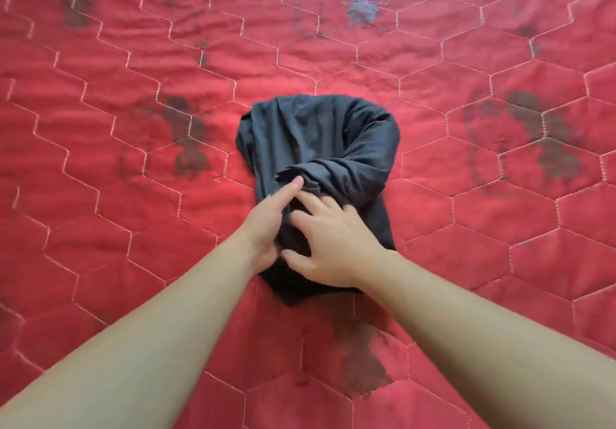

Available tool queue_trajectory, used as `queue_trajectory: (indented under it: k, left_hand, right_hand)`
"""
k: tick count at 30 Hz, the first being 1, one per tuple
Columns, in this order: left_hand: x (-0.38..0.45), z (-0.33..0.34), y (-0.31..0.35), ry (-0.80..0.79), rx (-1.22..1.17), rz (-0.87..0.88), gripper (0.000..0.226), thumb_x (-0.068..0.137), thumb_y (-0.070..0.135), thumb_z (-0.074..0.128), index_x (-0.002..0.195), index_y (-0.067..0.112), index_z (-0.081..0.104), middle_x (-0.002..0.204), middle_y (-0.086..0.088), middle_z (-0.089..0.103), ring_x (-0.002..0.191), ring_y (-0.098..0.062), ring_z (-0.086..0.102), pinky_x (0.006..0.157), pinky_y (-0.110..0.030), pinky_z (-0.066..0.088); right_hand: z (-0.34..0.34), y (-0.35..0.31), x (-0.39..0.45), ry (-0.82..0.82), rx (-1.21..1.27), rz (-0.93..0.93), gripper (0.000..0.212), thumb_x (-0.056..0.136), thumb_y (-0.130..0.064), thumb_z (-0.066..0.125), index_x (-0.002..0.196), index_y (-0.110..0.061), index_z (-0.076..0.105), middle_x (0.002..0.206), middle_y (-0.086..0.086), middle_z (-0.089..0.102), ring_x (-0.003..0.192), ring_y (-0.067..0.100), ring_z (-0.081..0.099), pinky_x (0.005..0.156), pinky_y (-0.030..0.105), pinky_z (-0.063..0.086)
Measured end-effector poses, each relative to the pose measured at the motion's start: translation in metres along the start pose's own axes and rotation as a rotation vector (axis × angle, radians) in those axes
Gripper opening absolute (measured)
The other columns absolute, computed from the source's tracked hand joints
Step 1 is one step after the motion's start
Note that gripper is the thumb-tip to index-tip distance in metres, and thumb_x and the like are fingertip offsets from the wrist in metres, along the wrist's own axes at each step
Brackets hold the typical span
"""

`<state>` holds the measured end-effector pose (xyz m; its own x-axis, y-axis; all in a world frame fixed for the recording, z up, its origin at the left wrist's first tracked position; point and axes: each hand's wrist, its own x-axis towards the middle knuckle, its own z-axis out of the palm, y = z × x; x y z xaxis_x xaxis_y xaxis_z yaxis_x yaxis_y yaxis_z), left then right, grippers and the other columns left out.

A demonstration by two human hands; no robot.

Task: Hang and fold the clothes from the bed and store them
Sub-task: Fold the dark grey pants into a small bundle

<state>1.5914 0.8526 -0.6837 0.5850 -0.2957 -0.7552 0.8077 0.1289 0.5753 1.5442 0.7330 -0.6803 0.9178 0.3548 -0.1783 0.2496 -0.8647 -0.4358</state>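
- One dark garment (313,135) is all you have in view; it lies on the red quilted bedcover (133,62), about midway between its left and right edges as framed, well clear of every visible edge.
- Your left hand (266,225) sits at the left side of the bundle's near end. Its thumb points up along the cloth and its fingers are tucked into the fabric, so treat it as gripping the garment.
- Your right hand (330,242) lies on top of the near part with fingers curled into the cloth; it appears to hold a fold there. The two hands are close together, almost touching.
- Status of the fold: partial, by my reading. The far part is rolled or doubled over into a rounded hump, with a twisted band of cloth running across to your hands. No flat, squared stack has been formed yet.
- Remaining work, as judged from this view: flatten and finish the fold, then store the piece.
- No hanger, wardrobe or other clothes are visible, so you cannot tell how many items remain.
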Motion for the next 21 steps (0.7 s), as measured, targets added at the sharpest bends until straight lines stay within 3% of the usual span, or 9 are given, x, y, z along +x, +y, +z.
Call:
queue_trajectory:
  k: [3, 6, 8, 10, 12, 14, 16, 18, 21]
  left_hand:
    - [0.006, -0.01, -0.008, 0.044, 0.112, 0.076, 0.023, 0.091, 0.02, 0.065, 0.112, 0.011, 0.065, 0.097, -0.008, 0.072, 0.086, -0.022, 0.068, 0.07, -0.031, 0.055]
    - [0.012, -0.002, -0.016, 0.079, 0.247, 0.168, 0.023, 0.086, 0.006, 0.069, 0.104, 0.019, 0.068, 0.098, -0.001, 0.074, 0.09, -0.013, 0.069, 0.078, -0.025, 0.055]
    - [0.015, 0.001, -0.021, 0.127, 0.396, 0.214, 0.03, 0.084, 0.004, 0.07, 0.103, 0.026, 0.068, 0.095, 0.009, 0.073, 0.088, -0.005, 0.067, 0.079, -0.018, 0.052]
    - [0.017, 0.001, -0.023, 0.151, 0.436, 0.224, 0.032, 0.085, 0.004, 0.067, 0.105, 0.029, 0.069, 0.094, 0.013, 0.073, 0.087, -0.001, 0.066, 0.08, -0.016, 0.052]
    - [0.017, -0.004, -0.023, 0.167, 0.405, 0.214, 0.03, 0.087, 0.004, 0.064, 0.1, 0.03, 0.07, 0.095, 0.012, 0.073, 0.091, -0.004, 0.067, 0.085, -0.02, 0.053]
    - [0.019, -0.01, -0.022, 0.171, 0.327, 0.177, 0.026, 0.088, 0.003, 0.063, 0.094, 0.027, 0.071, 0.097, 0.006, 0.074, 0.097, -0.013, 0.068, 0.09, -0.03, 0.053]
    - [0.019, -0.015, -0.019, 0.189, 0.12, 0.113, 0.018, 0.09, 0.004, 0.062, 0.097, 0.019, 0.071, 0.098, -0.003, 0.075, 0.099, -0.021, 0.069, 0.092, -0.037, 0.053]
    - [0.02, -0.021, -0.016, 0.212, -0.14, 0.017, 0.017, 0.091, 0.011, 0.062, 0.106, 0.011, 0.069, 0.1, -0.008, 0.075, 0.098, -0.024, 0.07, 0.09, -0.04, 0.054]
    - [0.02, -0.033, -0.015, 0.179, -0.262, -0.064, 0.028, 0.091, 0.019, 0.062, 0.116, 0.007, 0.067, 0.107, -0.011, 0.073, 0.1, -0.027, 0.07, 0.093, -0.044, 0.053]
  right_hand:
    - [0.004, 0.01, -0.017, 0.229, 0.309, 0.028, 0.023, 0.082, -0.038, 0.055, 0.09, -0.017, 0.063, 0.102, -0.001, 0.06, 0.093, 0.022, 0.056, 0.079, 0.042, 0.049]
    - [-0.002, 0.04, -0.03, 0.562, 0.509, 0.554, 0.022, 0.082, -0.036, 0.068, 0.081, -0.019, 0.056, 0.085, -0.003, 0.054, 0.08, 0.015, 0.053, 0.077, 0.039, 0.048]
    - [-0.014, 0.062, -0.026, 0.543, 0.783, 1.022, 0.048, 0.073, -0.057, 0.072, 0.094, -0.02, 0.051, 0.094, -0.001, 0.053, 0.088, 0.017, 0.054, 0.081, 0.039, 0.05]
    - [-0.023, 0.073, -0.015, 0.38, 1.147, 1.209, 0.053, 0.071, -0.062, 0.071, 0.095, -0.02, 0.05, 0.086, 0.0, 0.052, 0.071, 0.017, 0.055, 0.061, 0.03, 0.049]
    - [-0.032, 0.077, 0.0, 0.339, 1.139, 1.156, 0.028, 0.079, -0.04, 0.073, 0.079, -0.019, 0.055, 0.071, 0.004, 0.048, 0.056, 0.016, 0.046, 0.05, 0.023, 0.037]
    - [-0.045, 0.071, 0.022, 0.417, 1.088, 1.042, 0.022, 0.078, -0.028, 0.073, 0.068, -0.019, 0.055, 0.067, 0.004, 0.048, 0.06, 0.016, 0.046, 0.054, 0.027, 0.036]
    - [-0.066, 0.055, 0.053, 0.409, 1.325, 0.86, 0.019, 0.081, -0.032, 0.069, 0.074, -0.02, 0.056, 0.065, -0.001, 0.052, 0.059, 0.014, 0.053, 0.056, 0.027, 0.042]
    - [-0.082, 0.041, 0.081, 0.275, 1.473, 0.684, 0.014, 0.091, -0.035, 0.06, 0.085, -0.023, 0.057, 0.071, -0.003, 0.06, 0.06, 0.012, 0.06, 0.057, 0.026, 0.051]
    - [-0.087, 0.029, 0.103, 0.319, 1.462, 0.65, 0.01, 0.093, -0.027, 0.058, 0.089, -0.018, 0.058, 0.079, 0.004, 0.062, 0.065, 0.019, 0.065, 0.064, 0.031, 0.057]
